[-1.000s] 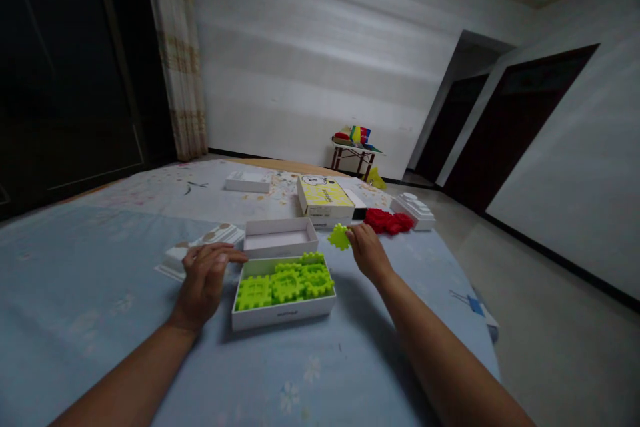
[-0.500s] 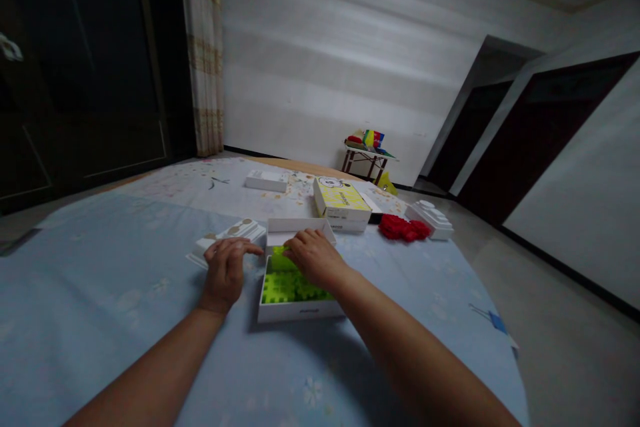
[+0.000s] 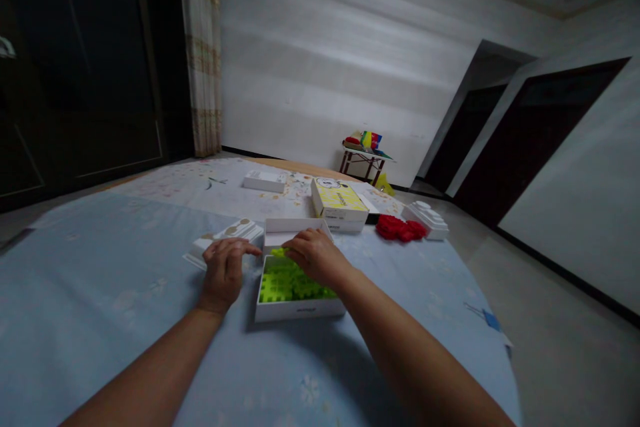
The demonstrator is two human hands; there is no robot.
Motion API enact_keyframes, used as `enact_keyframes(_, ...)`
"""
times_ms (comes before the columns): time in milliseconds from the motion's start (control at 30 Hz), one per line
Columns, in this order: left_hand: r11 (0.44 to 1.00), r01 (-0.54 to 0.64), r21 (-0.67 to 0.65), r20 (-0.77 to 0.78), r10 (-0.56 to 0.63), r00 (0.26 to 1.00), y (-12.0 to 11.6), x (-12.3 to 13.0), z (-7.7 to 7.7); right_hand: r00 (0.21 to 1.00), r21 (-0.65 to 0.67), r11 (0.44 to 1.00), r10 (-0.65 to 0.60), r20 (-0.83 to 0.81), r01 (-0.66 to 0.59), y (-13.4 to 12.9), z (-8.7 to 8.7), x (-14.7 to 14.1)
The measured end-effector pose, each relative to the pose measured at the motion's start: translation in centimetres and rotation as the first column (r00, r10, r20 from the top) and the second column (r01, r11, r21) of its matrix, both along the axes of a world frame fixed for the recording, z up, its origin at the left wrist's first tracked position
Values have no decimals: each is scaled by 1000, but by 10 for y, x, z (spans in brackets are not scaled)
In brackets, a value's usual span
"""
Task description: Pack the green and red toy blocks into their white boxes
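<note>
Now, the left hand (image 3: 223, 272) is held open with its fingers spread, just beside a white moulded insert (image 3: 239, 231) on the blue quilt (image 3: 100, 293) and near the corner of a white box (image 3: 300, 311). Bright green interlocking blocks (image 3: 293, 282) are filling that box, and the right hand (image 3: 315, 257) is curling over their far edge, touching them; whether it is grasping one, I cannot tell. Red blocks (image 3: 397, 228) are lying farther right, towards the quilt's far edge.
</note>
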State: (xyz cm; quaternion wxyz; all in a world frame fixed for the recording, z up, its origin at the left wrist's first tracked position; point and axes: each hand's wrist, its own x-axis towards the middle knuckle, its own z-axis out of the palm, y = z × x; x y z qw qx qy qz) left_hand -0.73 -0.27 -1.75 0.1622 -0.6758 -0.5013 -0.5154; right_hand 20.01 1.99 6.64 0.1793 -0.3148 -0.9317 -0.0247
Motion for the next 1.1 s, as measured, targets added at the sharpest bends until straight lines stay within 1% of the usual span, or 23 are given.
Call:
enact_keyframes(100, 1000, -2, -15, 21, 2, 1000, 0, 1, 1, 1000, -45, 999, 29, 9, -28, 3, 0, -1)
enact_keyframes(200, 998, 16, -61, 44, -13, 999, -1, 0, 3, 998, -72, 996, 62, 8, -62, 6, -2, -3)
enact_keyframes(300, 995, 20, -95, 57, -15, 998, -1, 0, 4, 996, -78, 993, 88, -13, -89, 10, -6, -5)
enact_keyframes(400, 995, 18, -93, 65, -12, 998, 0, -1, 3, 994, -120, 988, 87, -72, -95, 13, -10, -1)
enact_keyframes(500, 997, 13, -79, 70, -7, 998, 0, 0, 2, 978, -159, 984, 45, -203, -78, 16, -9, 13)
enact_keyframes(600, 997, 24, -80, 78, -18, 997, -1, 0, 3, 941, -173, 984, -28, -338, -33, 19, -7, 36)
enact_keyframes(667, 993, 40, -115, 82, -31, 996, -2, 1, 7, 913, -194, 981, -93, -398, 15, 21, -9, 53)
enact_keyframes(733, 981, 64, -182, 59, -54, 997, -4, 4, 11, 893, -221, 973, -154, -423, 63, 23, -13, 68)
enact_keyframes(833, 963, 97, -250, -12, -103, 995, -4, 9, 16, 887, -274, 954, -230, -400, 124, 25, -23, 86)
enact_keyframes(933, 953, 127, -275, -66, -150, 986, -2, 12, 16, 909, -318, 936, -258, -327, 151, 27, -32, 94)
enact_keyframes(1033, 934, 149, -326, -97, -190, 977, 1, 11, 15, 934, -323, 934, -244, -262, 154, 29, -33, 95)
enact_keyframes(1100, 929, 154, -336, -101, -198, 975, 1, 9, 17, 936, -310, 939, -236, -261, 150, 29, -31, 94)
